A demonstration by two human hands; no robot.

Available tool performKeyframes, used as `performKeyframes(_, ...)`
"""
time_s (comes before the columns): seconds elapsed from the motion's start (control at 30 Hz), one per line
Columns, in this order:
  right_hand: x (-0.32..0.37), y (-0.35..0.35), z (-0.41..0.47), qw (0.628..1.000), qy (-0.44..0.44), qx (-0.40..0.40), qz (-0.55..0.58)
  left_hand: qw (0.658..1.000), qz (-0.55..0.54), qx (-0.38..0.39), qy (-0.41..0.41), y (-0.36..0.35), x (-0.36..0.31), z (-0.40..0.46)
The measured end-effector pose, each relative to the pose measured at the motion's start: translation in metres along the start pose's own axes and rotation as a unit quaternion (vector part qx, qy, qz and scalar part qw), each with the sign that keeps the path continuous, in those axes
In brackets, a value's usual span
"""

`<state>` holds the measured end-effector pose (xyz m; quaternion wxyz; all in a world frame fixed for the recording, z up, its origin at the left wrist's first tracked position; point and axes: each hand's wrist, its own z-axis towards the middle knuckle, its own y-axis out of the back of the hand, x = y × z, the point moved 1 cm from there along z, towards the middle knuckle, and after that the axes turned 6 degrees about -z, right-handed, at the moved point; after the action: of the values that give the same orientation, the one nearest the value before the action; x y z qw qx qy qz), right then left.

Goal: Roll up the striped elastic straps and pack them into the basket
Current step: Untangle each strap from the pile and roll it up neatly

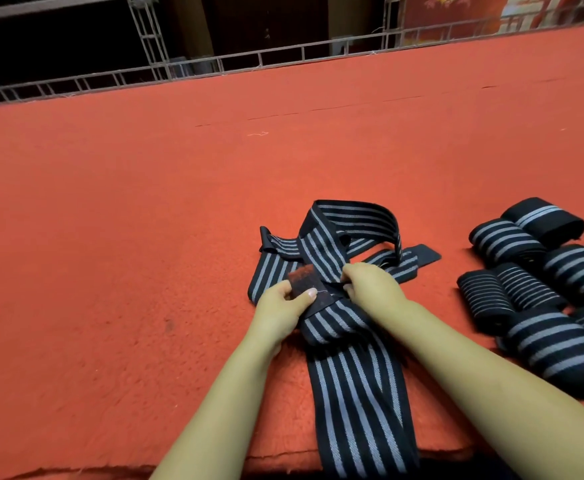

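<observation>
Both the left hand (280,306) and the right hand (370,285) grip the loose striped strap (346,358) on the red bench (110,237), with rolled straps (543,289) lying at the right.

The place looked like a small textile or packing workshop. A very wide worktop (145,220) was covered with red-orange felt, frayed at its near edge. Along its far side ran a frame of thin metal bars (152,39). Many rolled striped straps (533,282) of the same kind lay together on the felt, like goods made in series.
</observation>
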<state>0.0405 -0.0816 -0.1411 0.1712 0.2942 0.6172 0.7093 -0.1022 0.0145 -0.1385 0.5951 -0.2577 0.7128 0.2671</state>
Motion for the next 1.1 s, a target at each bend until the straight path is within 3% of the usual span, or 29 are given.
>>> performKeyframes(0.1,-0.012,0.006,0.001,0.989,-0.036,-0.044,0.136,1.0,-0.012,0.009,0.005,-0.002,0.003,-0.001)
performKeyframes(0.23,-0.022,0.026,0.007,0.942,-0.109,-0.114,0.296,0.999,-0.03,-0.001,0.015,-0.001,0.003,0.002)
performKeyframes(0.3,-0.029,0.039,0.015,0.903,-0.149,-0.153,0.372,0.999,-0.032,-0.006,0.023,0.0,0.004,0.003)
performKeyframes(0.4,-0.038,0.066,0.021,0.812,-0.188,-0.194,0.518,0.999,-0.03,-0.006,0.031,0.001,0.004,0.003)
performKeyframes(0.5,-0.038,0.093,0.02,0.783,-0.162,-0.214,0.562,0.999,-0.033,-0.008,0.038,0.001,0.003,0.003)
performKeyframes(0.67,-0.014,0.146,0.015,0.626,-0.077,-0.172,0.756,0.998,-0.052,-0.011,0.04,-0.001,-0.005,0.004)
performKeyframes(0.87,0.007,0.219,0.001,0.512,-0.002,-0.215,0.831,0.993,-0.097,-0.036,-0.056,0.0,-0.046,-0.001)
performKeyframes(0.97,0.019,0.249,-0.017,0.512,0.029,-0.239,0.825,0.985,-0.102,-0.046,-0.134,0.0,-0.077,-0.012)
performKeyframes(1.1,0.038,0.273,-0.048,0.612,0.055,-0.268,0.742,0.964,-0.101,-0.071,-0.237,0.006,-0.122,-0.036)
